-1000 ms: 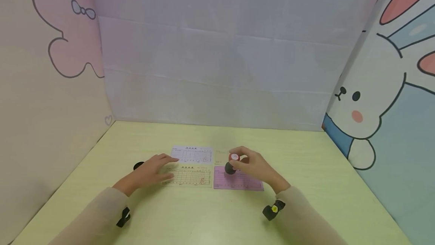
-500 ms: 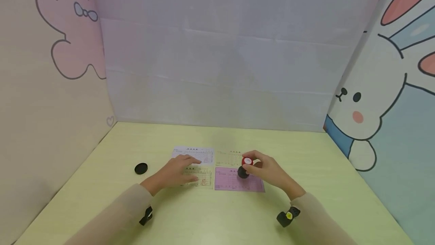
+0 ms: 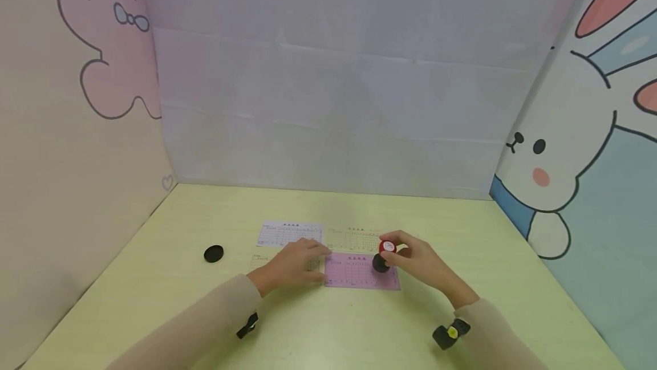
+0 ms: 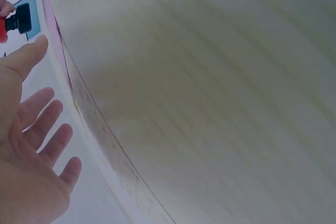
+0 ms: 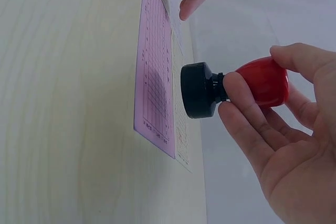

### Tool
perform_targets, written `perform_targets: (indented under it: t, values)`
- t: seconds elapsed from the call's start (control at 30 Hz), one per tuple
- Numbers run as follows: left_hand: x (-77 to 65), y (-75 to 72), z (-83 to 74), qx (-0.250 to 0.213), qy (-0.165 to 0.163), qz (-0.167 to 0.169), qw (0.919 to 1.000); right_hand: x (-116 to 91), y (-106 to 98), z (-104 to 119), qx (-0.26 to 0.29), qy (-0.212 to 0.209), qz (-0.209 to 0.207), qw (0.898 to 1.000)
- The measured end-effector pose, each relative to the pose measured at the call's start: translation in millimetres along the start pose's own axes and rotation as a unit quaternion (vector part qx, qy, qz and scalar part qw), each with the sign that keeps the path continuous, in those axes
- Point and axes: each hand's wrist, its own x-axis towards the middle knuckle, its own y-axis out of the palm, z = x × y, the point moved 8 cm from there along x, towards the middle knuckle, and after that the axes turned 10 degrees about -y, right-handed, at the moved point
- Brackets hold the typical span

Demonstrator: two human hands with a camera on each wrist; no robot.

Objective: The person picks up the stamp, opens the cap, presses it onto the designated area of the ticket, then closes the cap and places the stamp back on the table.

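My right hand [image 3: 418, 259] grips a stamp [image 5: 262, 81] by its red knob, fingers and thumb around it. The stamp's black round base [image 5: 197, 91] faces the pink printed form [image 3: 354, 273] and is held just above its right part. My left hand [image 3: 295, 264] has its fingers extended and holds nothing. Its fingertips reach the left edge of the pink form, and the hand covers much of the front-left yellowish form [image 3: 259, 261]. In the left wrist view the fingers [image 4: 52, 124] are spread and loosely straight.
Behind these lie a white form [image 3: 277, 234] and a second yellowish form [image 3: 354, 239], the four edges nearly meeting. A black round cap [image 3: 213, 253] rests on the table [image 3: 318, 330] to the left. A pale cloth wall [image 3: 328, 102] closes the back.
My left hand has moved right, from the left-hand forms to the pink form's edge, uncovering the black cap. My right hand has carried the stamp rightward over the pink form.
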Motion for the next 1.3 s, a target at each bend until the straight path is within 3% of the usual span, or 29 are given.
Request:
perform_targets:
  t: [0.2,0.47,1.3]
  values:
    - [4.1,9.0,-10.4,0.042,0.002,0.012,0.9991,-5,-4,-6,-0.011,0.014,0.000,1.000]
    - [5.9,15.6,-14.4,0.053,0.002,0.034,0.9980,-13,-10,-6,-0.009,0.028,0.001,1.000]
    - [4.8,14.0,-17.5,0.065,0.014,0.031,0.9973,-20,5,-10,0.019,0.020,0.022,0.999]
